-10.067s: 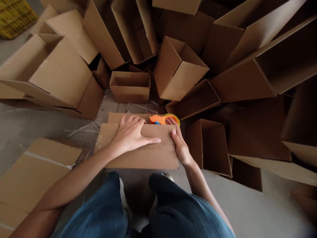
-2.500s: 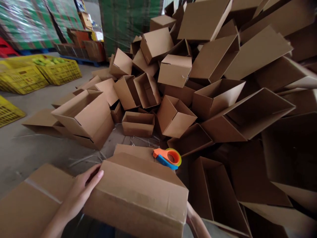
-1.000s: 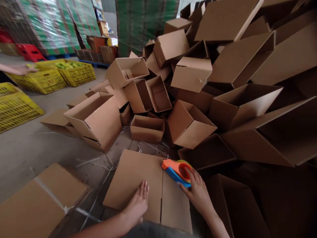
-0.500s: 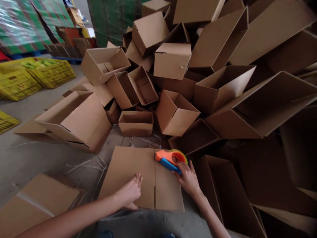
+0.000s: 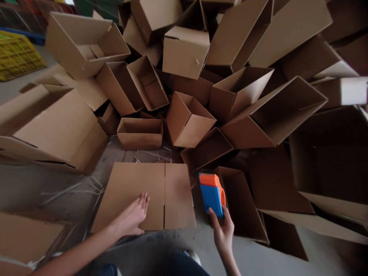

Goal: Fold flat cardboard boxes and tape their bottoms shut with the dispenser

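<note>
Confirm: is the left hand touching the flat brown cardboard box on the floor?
Touching. Head view: the left hand lies palm-down, fingers spread, on the near-left part of the flat brown cardboard box; no gap shows.

Bare forearms (image 5: 86,251), dark blue jeans (image 5: 186,265)

**Cartons crowd a warehouse floor**

A grey concrete floor (image 5: 28,184) carries a carton (image 5: 129,180) in the foreground, its flaps shut and its seam facing up. Pale strapping strips (image 5: 61,193) lie scattered just beside its left edge and behind it. A small open box (image 5: 140,133) stands upright beyond, at the foot of a tumbled heap of open boxes (image 5: 186,119). A large box (image 5: 54,130) lies on its side at left, and flattened cardboard (image 5: 25,237) rests in the near left corner. A yellow crate (image 5: 17,57) stands far left, well apart.
</note>
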`<state>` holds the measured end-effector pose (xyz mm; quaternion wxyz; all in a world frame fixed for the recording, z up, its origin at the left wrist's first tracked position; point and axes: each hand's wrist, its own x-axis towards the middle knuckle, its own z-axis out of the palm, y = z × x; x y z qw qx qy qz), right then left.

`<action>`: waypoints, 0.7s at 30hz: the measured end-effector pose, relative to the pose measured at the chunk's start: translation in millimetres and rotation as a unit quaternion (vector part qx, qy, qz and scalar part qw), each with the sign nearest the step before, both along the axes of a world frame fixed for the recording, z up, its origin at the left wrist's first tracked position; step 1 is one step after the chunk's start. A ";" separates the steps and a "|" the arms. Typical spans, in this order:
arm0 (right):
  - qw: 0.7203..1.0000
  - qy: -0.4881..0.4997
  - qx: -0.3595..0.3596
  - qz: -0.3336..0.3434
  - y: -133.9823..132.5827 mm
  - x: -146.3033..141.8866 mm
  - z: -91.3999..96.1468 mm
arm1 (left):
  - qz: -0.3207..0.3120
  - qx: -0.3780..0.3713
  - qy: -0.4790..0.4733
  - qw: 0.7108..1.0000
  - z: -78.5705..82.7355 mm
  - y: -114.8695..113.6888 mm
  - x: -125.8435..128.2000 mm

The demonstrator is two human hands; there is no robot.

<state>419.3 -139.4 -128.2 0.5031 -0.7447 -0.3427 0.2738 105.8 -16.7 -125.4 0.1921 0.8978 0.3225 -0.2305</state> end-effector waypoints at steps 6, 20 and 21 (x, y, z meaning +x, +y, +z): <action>0.999 0.035 -0.034 -0.023 7.3 -12.7 -8.7 | -0.022 0.026 0.011 0.999 -2.4 -2.0 1.4; 0.994 -0.030 -0.093 -0.058 5.5 5.3 -130.0 | -0.057 0.056 0.031 0.996 8.9 -6.0 2.1; 0.993 -0.046 -0.096 -0.043 7.9 5.5 -137.0 | -0.057 0.059 0.029 0.996 7.3 -6.0 1.6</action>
